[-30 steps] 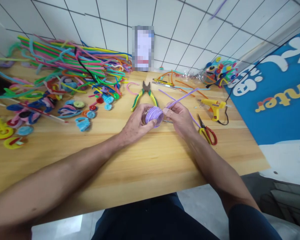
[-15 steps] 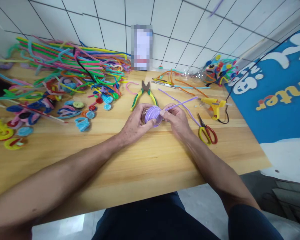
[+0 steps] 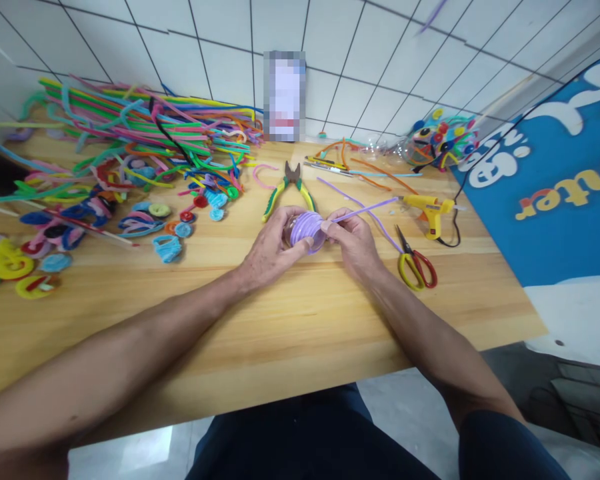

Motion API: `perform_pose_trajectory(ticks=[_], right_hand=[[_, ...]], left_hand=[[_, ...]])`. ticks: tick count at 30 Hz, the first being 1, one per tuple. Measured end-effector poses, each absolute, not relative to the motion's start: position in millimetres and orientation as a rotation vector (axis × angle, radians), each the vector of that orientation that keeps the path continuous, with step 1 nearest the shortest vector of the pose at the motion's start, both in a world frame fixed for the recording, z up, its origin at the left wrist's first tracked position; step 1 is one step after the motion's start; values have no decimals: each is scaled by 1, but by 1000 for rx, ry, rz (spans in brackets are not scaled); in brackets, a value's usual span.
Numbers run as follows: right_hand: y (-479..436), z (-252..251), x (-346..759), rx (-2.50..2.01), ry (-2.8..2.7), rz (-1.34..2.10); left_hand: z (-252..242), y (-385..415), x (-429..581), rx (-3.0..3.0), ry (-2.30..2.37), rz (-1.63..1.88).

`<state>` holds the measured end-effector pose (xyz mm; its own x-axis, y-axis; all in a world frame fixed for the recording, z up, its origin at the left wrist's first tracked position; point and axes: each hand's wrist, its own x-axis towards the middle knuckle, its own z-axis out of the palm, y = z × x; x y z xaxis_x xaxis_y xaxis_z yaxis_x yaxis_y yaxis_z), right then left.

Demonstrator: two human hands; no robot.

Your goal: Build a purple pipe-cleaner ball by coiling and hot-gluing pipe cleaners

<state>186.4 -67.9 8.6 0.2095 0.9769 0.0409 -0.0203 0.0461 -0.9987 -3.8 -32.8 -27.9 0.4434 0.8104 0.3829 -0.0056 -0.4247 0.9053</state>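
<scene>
My left hand (image 3: 275,247) is closed around a clear round object wrapped in purple pipe cleaner (image 3: 306,229), its thumb pressed on the front of the coils. At the right side of the coils, my right hand (image 3: 353,240) pinches the purple strand, whose loose end (image 3: 375,205) sticks out up and to the right. Just beyond both hands lie pliers (image 3: 293,175) with green and yellow handles, jaws pointing away. Another purple pipe cleaner (image 3: 353,200) runs along the table behind my right hand. What the clear object is, I cannot tell; my fingers cover part of it.
Scissors (image 3: 414,263) and a yellow glue gun (image 3: 433,215) lie to the right on the wooden table (image 3: 290,320). Bundled pipe cleaners (image 3: 130,123) and several coiled pieces (image 3: 167,248) spread over the left. A phone (image 3: 285,97) leans on the tiled wall; a blue sign (image 3: 555,220) stands right.
Almost nothing differs. The loose purple end by my right hand points slightly further right, and the whole view has shifted a little. Both hands keep their hold.
</scene>
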Motion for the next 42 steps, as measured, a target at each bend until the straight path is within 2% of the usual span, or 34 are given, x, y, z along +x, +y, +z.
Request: perform_pose_trajectory(ticks=[42], right_hand=[[-77, 12, 182, -1266, -1058, 1068]], left_hand=[[-21, -39, -5, 1843, 671, 1086]])
